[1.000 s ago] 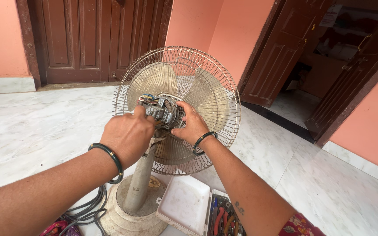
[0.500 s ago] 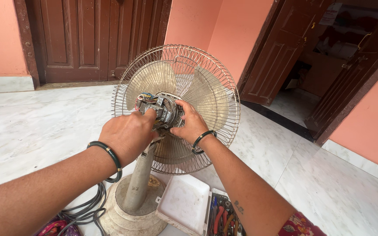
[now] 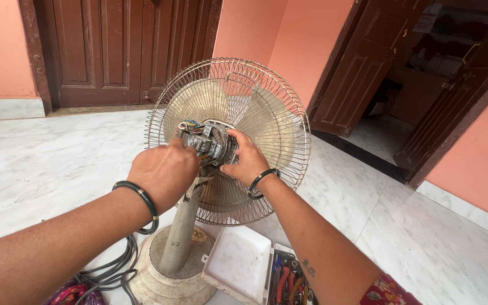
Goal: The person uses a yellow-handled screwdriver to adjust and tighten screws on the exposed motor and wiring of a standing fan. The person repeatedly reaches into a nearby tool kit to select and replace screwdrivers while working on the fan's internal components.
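Two bare hands are working at the exposed motor (image 3: 209,144) on the back of a pedestal fan (image 3: 228,133).

The left hand (image 3: 164,172) is curling over the motor's left side, fingers bent toward the coloured wires; whether it is pinching anything cannot be told, since the back of the hand is hiding the fingertips. The right hand (image 3: 248,160) is wrapping partly closed around the motor's right edge, thumb on top, steadying it. The motor is sitting at the top of the grey pole (image 3: 179,231), just behind the wire grille (image 3: 278,113). Below, an open toolbox (image 3: 258,268) with pliers is lying beside the round base (image 3: 168,282), near coiled cables (image 3: 108,271) on the marble floor (image 3: 40,164).
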